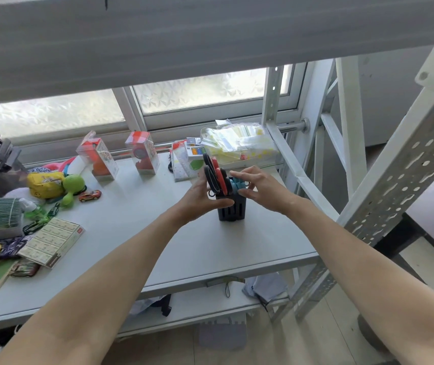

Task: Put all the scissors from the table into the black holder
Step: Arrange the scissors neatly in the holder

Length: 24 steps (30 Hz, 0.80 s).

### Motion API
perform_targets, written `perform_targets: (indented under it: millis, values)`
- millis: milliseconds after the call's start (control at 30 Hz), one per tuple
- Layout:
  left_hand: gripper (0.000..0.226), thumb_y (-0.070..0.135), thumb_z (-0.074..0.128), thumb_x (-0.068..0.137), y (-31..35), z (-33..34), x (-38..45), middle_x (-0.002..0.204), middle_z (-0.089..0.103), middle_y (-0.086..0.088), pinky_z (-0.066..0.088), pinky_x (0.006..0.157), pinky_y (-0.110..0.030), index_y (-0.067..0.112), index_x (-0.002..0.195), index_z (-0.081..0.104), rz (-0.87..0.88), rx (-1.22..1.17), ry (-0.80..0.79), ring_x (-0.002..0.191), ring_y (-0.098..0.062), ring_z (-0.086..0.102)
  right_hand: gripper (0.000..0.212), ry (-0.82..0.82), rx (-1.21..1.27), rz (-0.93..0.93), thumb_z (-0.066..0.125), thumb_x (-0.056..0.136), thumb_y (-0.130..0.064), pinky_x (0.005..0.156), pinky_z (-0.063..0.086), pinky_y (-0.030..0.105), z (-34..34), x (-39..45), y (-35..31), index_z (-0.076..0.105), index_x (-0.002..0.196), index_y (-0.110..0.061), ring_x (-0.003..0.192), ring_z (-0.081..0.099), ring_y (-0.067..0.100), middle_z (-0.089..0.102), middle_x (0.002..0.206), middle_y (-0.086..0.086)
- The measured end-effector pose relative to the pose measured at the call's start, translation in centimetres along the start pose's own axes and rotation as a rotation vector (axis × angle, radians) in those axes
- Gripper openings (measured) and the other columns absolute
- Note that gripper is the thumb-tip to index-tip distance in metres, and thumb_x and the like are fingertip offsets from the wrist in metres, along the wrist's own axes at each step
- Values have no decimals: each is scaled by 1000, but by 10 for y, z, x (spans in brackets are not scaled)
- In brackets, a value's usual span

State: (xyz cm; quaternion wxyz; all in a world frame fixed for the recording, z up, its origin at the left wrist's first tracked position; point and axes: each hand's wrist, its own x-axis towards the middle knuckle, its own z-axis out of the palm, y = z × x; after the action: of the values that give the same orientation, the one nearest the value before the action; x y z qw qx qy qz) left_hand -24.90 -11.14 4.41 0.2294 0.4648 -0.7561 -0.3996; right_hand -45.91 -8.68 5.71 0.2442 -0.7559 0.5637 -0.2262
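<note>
The black holder [233, 210] stands upright on the white table [184, 246], right of centre. Scissors with black and red handles [214, 175] stick up out of it, and scissors with blue handles [237, 185] sit beside them in the holder. My left hand [200, 198] wraps the holder's left side, thumb across its front. My right hand [259, 187] is at the holder's top right, fingertips pinching the blue handles. The blades are hidden inside the holder.
Toys, a small red car [90, 195], boxed items [52, 239] and clear cases [143, 154] crowd the table's left and back. A clear bin of packets [239, 143] sits behind the holder. A perforated metal shelf post [395, 180] rises at right.
</note>
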Motion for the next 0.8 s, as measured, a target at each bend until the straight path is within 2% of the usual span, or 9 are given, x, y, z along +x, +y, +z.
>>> perform_targets:
  millis: [100,167,233,300,400,500,667,800]
  values:
    - [96,29,81,79,0,-10,-9,142,44,12,53,89,-19,27,155,23,-70,-142,-38,114,-11,60,70,31,146,38,65,91,-23,94,46,27,3,-10,4,28,150,-36,97,62,13,43,139,1]
    - [81,26,77,84,1,-19,-12,143,46,12,57,91,-32,32,151,31,-121,-238,-76,114,-13,62,85,56,255,98,70,87,-24,90,45,24,8,-16,8,17,153,-33,100,63,13,39,145,2]
    - [63,27,73,87,-1,-24,-13,145,52,5,54,98,-45,28,145,47,-146,-250,-105,121,-21,61,94,31,287,191,74,84,-25,87,46,25,15,-18,15,11,155,-27,102,63,16,39,148,4]
    - [59,27,72,88,-2,-21,-14,145,53,0,54,99,-46,24,142,50,-163,-270,-88,120,-23,62,95,-22,298,269,73,85,-24,88,48,29,24,-18,20,9,155,-25,103,63,20,41,147,5]
    - [67,29,77,83,-1,-14,-11,138,54,0,56,95,-42,24,143,46,-176,-269,-52,116,-23,63,93,-41,376,315,71,87,-24,93,52,37,36,-17,23,7,154,-33,99,65,21,50,138,2]
    - [55,26,78,82,0,-12,-4,131,56,-5,56,92,-37,30,130,51,-207,-279,-84,116,-24,61,88,-19,390,330,70,88,-22,95,51,40,39,-12,24,12,154,-30,97,66,21,53,127,-6]
    - [49,22,77,84,-3,-15,2,116,59,-4,57,90,-34,33,124,50,-232,-297,-91,100,-15,66,56,-33,365,313,73,84,-19,96,49,40,43,-7,23,50,135,-22,102,62,23,61,125,4]
    - [64,24,81,79,-6,-8,4,128,56,-7,57,90,-38,29,134,49,-187,-230,-79,115,-22,59,54,2,388,316,74,82,-21,85,48,30,47,-7,23,51,132,-23,97,62,19,61,118,0]
